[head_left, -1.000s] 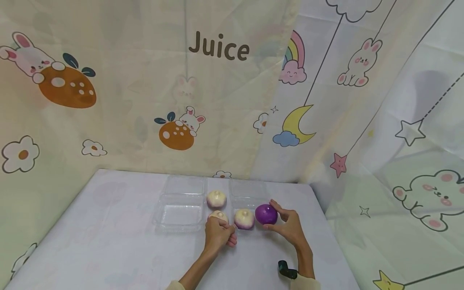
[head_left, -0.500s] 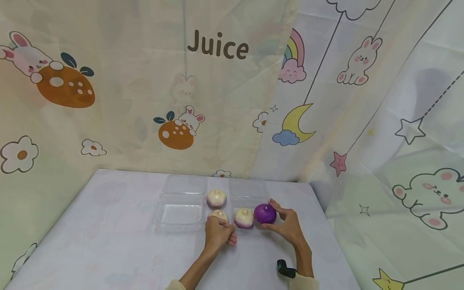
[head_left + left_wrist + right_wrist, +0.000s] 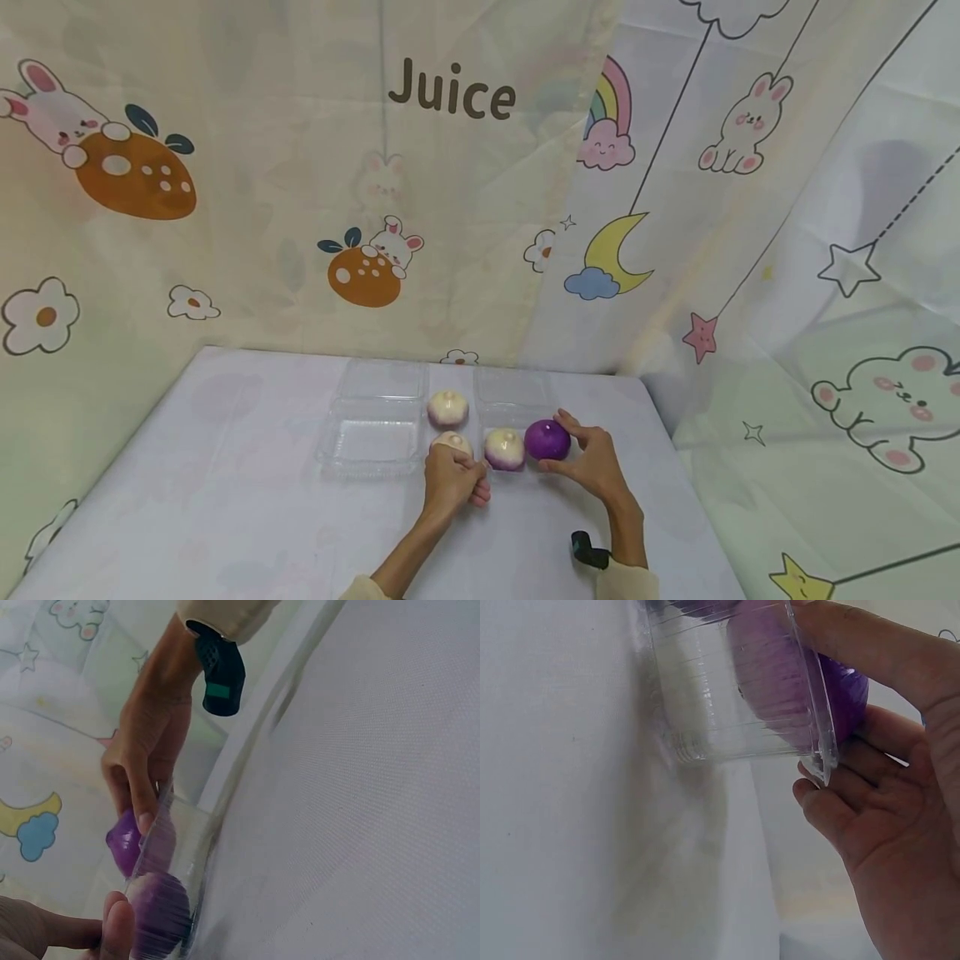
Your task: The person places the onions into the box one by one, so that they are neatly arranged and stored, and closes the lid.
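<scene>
Purple bulb (image 3: pixel 124 844), tip (image 3: pixel 111 839) in profile only in left-wrist view

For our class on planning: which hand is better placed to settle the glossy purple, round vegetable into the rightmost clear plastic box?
Right hand, probably: it grips the vegetable at the right end of the box; the left hand is at the opposite end.

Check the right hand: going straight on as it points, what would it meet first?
The right hand grips the purple onion, which would lead and probably meet the cream-topped onion to its left; depth leaves unclear whether the rim of the clear container comes sooner.
</scene>
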Motion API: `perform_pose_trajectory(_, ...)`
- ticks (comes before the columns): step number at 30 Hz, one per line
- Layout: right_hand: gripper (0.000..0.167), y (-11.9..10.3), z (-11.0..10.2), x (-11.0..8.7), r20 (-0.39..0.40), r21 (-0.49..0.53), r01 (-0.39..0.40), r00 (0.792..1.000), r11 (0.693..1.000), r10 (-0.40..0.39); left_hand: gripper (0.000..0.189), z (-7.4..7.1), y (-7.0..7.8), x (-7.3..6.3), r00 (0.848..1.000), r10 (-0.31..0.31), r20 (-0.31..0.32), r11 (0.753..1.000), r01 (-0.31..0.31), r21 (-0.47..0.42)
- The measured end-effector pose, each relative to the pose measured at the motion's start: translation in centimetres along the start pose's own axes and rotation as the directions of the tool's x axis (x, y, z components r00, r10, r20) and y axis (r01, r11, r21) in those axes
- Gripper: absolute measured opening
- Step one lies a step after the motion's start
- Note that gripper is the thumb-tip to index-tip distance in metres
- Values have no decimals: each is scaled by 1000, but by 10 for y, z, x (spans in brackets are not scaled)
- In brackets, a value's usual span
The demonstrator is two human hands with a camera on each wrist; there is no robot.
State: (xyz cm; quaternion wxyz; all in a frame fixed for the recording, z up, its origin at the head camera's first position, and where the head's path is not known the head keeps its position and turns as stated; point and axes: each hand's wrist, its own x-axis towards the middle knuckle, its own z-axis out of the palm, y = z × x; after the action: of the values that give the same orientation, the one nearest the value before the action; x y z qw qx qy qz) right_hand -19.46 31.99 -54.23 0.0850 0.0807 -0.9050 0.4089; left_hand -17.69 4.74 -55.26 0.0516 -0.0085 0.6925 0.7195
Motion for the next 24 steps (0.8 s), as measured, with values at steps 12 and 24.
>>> perform_pose_trajectory(12,84,-3,1,3,7,-44,6,1000,999,-6,13,0,2,0,1000,1,3,1000,-1,3)
perform_pose_trajectory(24,84,-9,1,5,10,-119,1,1000,993,0,15,0,3,-1,1000,-2,0,1000,2,11)
